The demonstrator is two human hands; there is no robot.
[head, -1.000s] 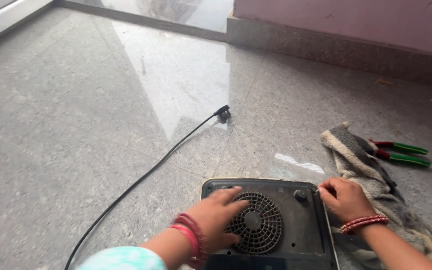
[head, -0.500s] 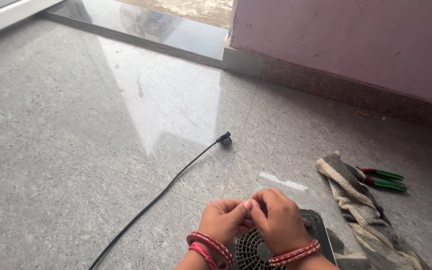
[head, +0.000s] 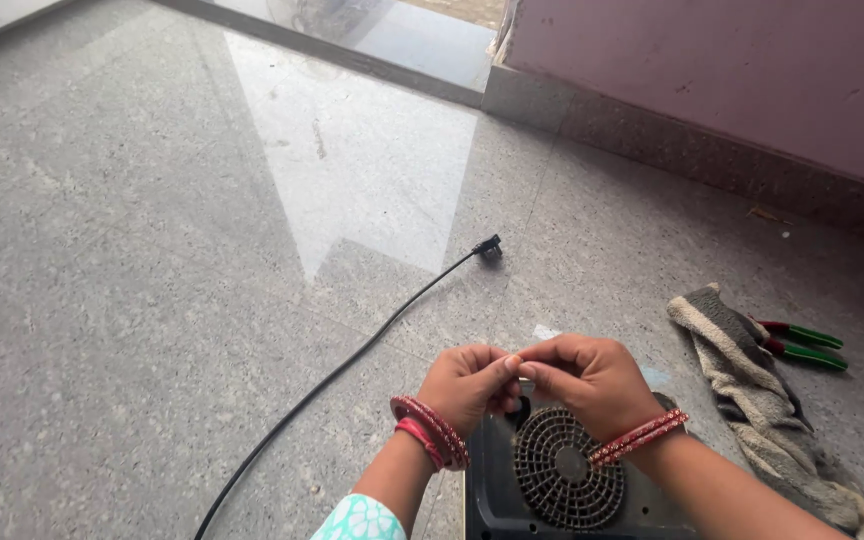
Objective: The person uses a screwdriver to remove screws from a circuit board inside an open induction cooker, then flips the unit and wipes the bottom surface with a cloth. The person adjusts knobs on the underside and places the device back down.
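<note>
Granite floor; hands pinched together.

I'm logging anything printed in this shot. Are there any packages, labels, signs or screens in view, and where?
None in view: no package, label, sign or screen.
The hands meet above a black appliance with a round fan grille, showing no sticker.
A black cord, grey rag and green-handled pliers lie on the floor.
</note>
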